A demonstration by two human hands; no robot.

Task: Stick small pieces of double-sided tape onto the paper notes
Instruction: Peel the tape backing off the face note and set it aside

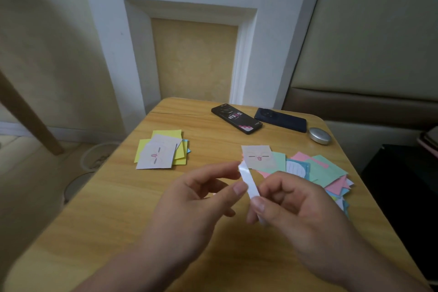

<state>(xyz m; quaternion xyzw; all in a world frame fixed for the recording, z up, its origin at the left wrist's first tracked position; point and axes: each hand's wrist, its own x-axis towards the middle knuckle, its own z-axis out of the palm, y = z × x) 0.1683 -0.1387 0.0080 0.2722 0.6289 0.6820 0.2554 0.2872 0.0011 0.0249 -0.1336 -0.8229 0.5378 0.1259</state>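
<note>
Wooden table (118, 208), seen from above the near edge.

- Hands: two, both raised over the middle of the table, nearly touching.
- Tape: one white strip of double-sided tape (247, 181), held between the hands and running from 11 o'clock down to 5 o'clock.
- Left hand (189, 199): forefinger and thumb pinch the strip's upper part. The other fingers are loosely curled.
- Right hand (296, 206): thumb and curled fingers pinch the lower end, with a short tail showing below the thumb.
- Paper notes: two groups.
  - Left stack (156, 156), at 10 o'clock from the hands. One white card with a cartoon face lies on top, with yellow sheets and a blue edge beneath.
  - Right pile (320, 170), at 2 o'clock, loosely fanned in green, pink, blue and white. One face card lies at its far-left end. The sheets overlap too much to count.
- Phones: two, at 12 to 1 o'clock near the far edge. The black phone (237, 118) and dark blue phone (280, 119) lie side by side, backs up.
- Silver oval case (320, 135): one, just right of the blue phone.
</note>
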